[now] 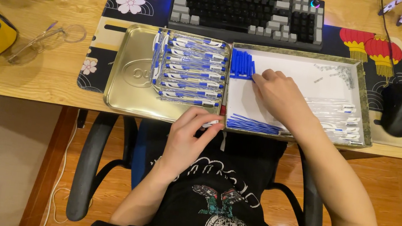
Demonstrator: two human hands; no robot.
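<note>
Many finished pens (191,69) fill the tin lid (129,79); left hand (188,136) pinches a pen, right hand's (279,95) fingers curl at blue caps (242,64), clear barrels (341,119) remaining

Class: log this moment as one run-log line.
left hand: holds pen part over gold tin lid | right hand: reaching blue caps in white tray

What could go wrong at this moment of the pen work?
The right hand reaches across the box to the blue caps; its wrist could brush the clear barrels out of order. The left hand holds a small part at the desk edge, above the lap; it might drop. The pens on the tin lid could roll.
</note>
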